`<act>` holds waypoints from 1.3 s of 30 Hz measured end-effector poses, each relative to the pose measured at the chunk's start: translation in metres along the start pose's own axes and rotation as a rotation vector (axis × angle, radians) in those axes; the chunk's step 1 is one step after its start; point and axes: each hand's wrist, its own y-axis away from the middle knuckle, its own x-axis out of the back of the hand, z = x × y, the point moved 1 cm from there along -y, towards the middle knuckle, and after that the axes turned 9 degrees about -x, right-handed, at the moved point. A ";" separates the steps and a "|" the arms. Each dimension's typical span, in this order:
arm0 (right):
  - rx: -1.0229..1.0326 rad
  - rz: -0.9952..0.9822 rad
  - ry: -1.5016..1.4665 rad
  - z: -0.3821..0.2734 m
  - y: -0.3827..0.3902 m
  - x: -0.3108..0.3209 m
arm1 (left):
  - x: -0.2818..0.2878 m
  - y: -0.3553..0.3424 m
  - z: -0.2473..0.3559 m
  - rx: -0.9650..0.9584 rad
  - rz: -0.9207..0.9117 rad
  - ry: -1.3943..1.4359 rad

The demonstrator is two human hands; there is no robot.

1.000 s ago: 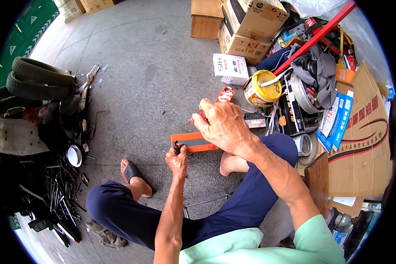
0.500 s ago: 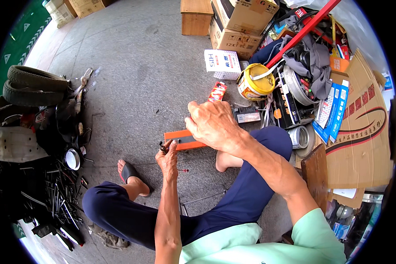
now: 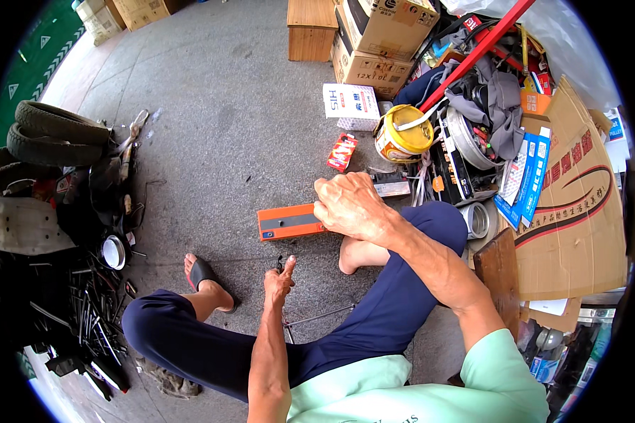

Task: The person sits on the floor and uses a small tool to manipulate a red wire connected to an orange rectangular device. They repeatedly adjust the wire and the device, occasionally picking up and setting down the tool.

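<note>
A long orange box [image 3: 267,224] with a grey strip along its top lies on the floor between my feet. My right hand [image 3: 354,204] is closed in a fist over the box's right end; whatever its fingers hold is hidden beneath it. Closer to me, just below the box's near side, my left hand [image 3: 278,283] is apart from it. Its thumb points up, and a small dark piece [image 3: 280,264], too small to name, shows at the closed fingers.
Right of the box are a red-and-white packet [image 3: 341,152], a yellow-lidded bucket [image 3: 403,134], a white box [image 3: 351,101] and a large cardboard sheet [image 3: 571,204]. Old tyres [image 3: 56,134] and a heap of metal tools [image 3: 95,317] lie left. A thin metal rod [image 3: 322,316] lies near my legs.
My left hand has come off the left end of the orange box and moved toward me with the dark piece. My right hand has shifted slightly right and nearer. The view has tilted a little.
</note>
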 end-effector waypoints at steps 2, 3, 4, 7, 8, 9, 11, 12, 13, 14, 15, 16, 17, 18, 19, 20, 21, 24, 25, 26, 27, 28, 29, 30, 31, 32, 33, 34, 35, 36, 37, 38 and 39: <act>-0.047 -0.048 -0.011 0.005 0.003 0.002 | -0.003 0.000 0.001 -0.014 -0.035 -0.117; -0.065 -0.052 -0.012 0.008 0.005 0.003 | -0.004 0.002 0.003 -0.039 -0.040 -0.141; -0.083 -0.055 -0.013 0.011 0.008 0.003 | -0.005 0.004 0.006 -0.064 -0.046 -0.165; -0.138 -0.097 -0.008 0.014 0.010 0.010 | -0.005 0.006 0.006 -0.079 -0.044 -0.221; -0.157 -0.115 -0.004 0.015 0.011 0.012 | -0.005 0.006 0.004 -0.074 -0.041 -0.237; -0.150 -0.094 -0.002 0.016 0.011 0.013 | -0.004 0.005 -0.001 -0.089 -0.042 -0.261; -0.136 -0.053 0.003 0.017 0.011 0.015 | -0.004 0.000 -0.011 -0.119 -0.046 -0.309; -0.150 -0.063 0.000 0.018 0.012 0.016 | -0.004 -0.001 -0.012 -0.107 -0.056 -0.321; -0.163 -0.073 -0.004 0.018 0.012 0.018 | -0.005 -0.001 -0.013 -0.096 -0.066 -0.333; -0.176 -0.084 -0.007 0.019 0.012 0.020 | -0.005 -0.002 -0.014 -0.085 -0.075 -0.344; -0.179 -0.084 -0.005 0.020 0.013 0.020 | -0.006 -0.002 -0.013 -0.083 -0.079 -0.348; -0.181 -0.085 -0.002 0.020 0.013 0.020 | -0.007 -0.001 -0.013 -0.082 -0.082 -0.351; -0.183 -0.086 0.001 0.021 0.013 0.020 | -0.007 0.000 -0.012 -0.080 -0.085 -0.354; -0.178 -0.080 -0.001 0.021 0.013 0.019 | -0.007 0.000 -0.012 -0.085 -0.087 -0.350; -0.173 -0.075 -0.002 0.022 0.013 0.019 | -0.007 0.000 -0.013 -0.089 -0.088 -0.346; -0.167 -0.070 -0.004 0.022 0.013 0.019 | -0.006 0.000 -0.013 -0.093 -0.090 -0.341; -0.170 -0.068 -0.004 0.022 0.013 0.019 | -0.007 0.002 -0.010 -0.092 -0.094 -0.335; -0.184 -0.063 -0.006 0.023 0.013 0.019 | -0.008 0.006 -0.006 -0.096 -0.100 -0.330; -0.192 -0.062 -0.008 0.023 0.013 0.020 | -0.008 0.005 -0.008 -0.101 -0.098 -0.337; -0.201 -0.062 -0.009 0.023 0.013 0.020 | -0.009 0.004 -0.009 -0.106 -0.096 -0.345; -0.206 -0.061 -0.011 0.022 0.012 0.020 | -0.008 0.001 -0.014 -0.121 -0.087 -0.362; -0.212 -0.060 -0.012 0.020 0.011 0.022 | -0.008 -0.003 -0.019 -0.137 -0.078 -0.379; -0.218 -0.059 -0.014 0.019 0.010 0.022 | -0.007 -0.006 -0.025 -0.152 -0.068 -0.396; -0.218 -0.066 -0.004 0.019 0.010 0.022 | -0.008 -0.006 -0.025 -0.153 -0.071 -0.402; -0.218 -0.073 0.005 0.020 0.010 0.022 | -0.009 -0.007 -0.026 -0.153 -0.074 -0.408; -0.218 -0.080 0.014 0.021 0.011 0.021 | -0.009 -0.008 -0.027 -0.153 -0.076 -0.413; -0.211 -0.075 0.010 0.022 0.011 0.020 | -0.010 -0.008 -0.027 -0.154 -0.083 -0.414; -0.203 -0.069 0.007 0.023 0.012 0.017 | -0.010 -0.009 -0.027 -0.154 -0.089 -0.415; -0.196 -0.063 0.004 0.024 0.013 0.016 | -0.010 -0.009 -0.028 -0.154 -0.096 -0.416; -0.193 -0.064 0.002 0.023 0.012 0.016 | -0.010 -0.010 -0.030 -0.163 -0.088 -0.422; -0.190 -0.064 0.001 0.022 0.012 0.016 | -0.010 -0.012 -0.033 -0.171 -0.081 -0.428; -0.187 -0.064 0.000 0.022 0.012 0.016 | -0.009 -0.013 -0.036 -0.180 -0.074 -0.433; -0.191 -0.067 0.003 0.022 0.012 0.016 | -0.010 -0.013 -0.036 -0.176 -0.080 -0.430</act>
